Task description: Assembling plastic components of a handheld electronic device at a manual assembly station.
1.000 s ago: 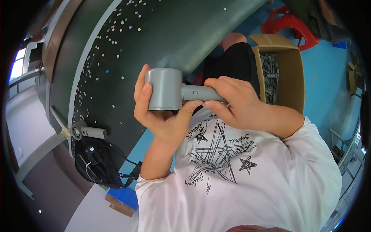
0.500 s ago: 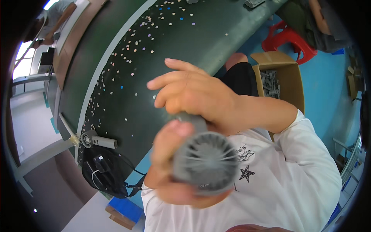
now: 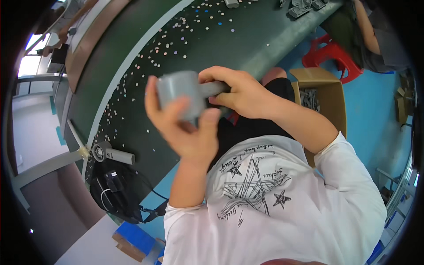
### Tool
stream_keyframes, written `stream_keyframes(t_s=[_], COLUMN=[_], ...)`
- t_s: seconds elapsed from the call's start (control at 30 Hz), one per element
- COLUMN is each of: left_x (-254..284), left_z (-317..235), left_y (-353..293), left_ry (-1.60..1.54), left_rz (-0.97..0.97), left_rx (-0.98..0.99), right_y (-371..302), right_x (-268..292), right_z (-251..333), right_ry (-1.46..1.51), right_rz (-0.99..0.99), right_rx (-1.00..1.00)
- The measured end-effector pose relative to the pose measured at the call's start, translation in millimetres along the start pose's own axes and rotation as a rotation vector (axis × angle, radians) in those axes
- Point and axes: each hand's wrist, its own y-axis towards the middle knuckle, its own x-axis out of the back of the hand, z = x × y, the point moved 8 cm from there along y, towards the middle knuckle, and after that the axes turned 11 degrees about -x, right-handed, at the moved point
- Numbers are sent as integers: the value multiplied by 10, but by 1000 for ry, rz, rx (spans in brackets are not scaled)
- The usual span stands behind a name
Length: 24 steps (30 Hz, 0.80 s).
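Between my two hands is a grey handheld fan (image 3: 180, 90), held above the dark green table. My left hand (image 3: 185, 132) cups its round head from below and the side, with the thumb and fingers curved about it. My right hand (image 3: 245, 92) is closed round the short handle that points to the right. The grille is turned from sight, so the smooth side of the head shows. Some of the fan is hidden by my fingers and slightly blurred.
A second grey fan (image 3: 110, 154) lies at the left table edge by a black bag (image 3: 117, 198). Small pale and blue dots cover the table (image 3: 238, 48). Grey parts (image 3: 304, 6) lie at the far end. An open cardboard box (image 3: 333, 106) and red stool (image 3: 329, 57) stand right, near another person.
The fan has moved away from my body, up and to the left, and turned so its grille no longer faces me. My right hand has closed on the handle; my left hand now cups the head.
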Motion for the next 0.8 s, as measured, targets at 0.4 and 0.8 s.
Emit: stream_keyframes(t_s=[0.4, 0.8], left_x=[-55, -64], left_z=[83, 131], left_y=[-218, -15], left_ry=[-381, 165], left_rz=[84, 174], left_rx=[598, 251], right_y=[-771, -798], right_x=[-159, -463], right_z=[73, -81], right_ry=[671, 1607], right_rz=[214, 419], right_rx=[-408, -738])
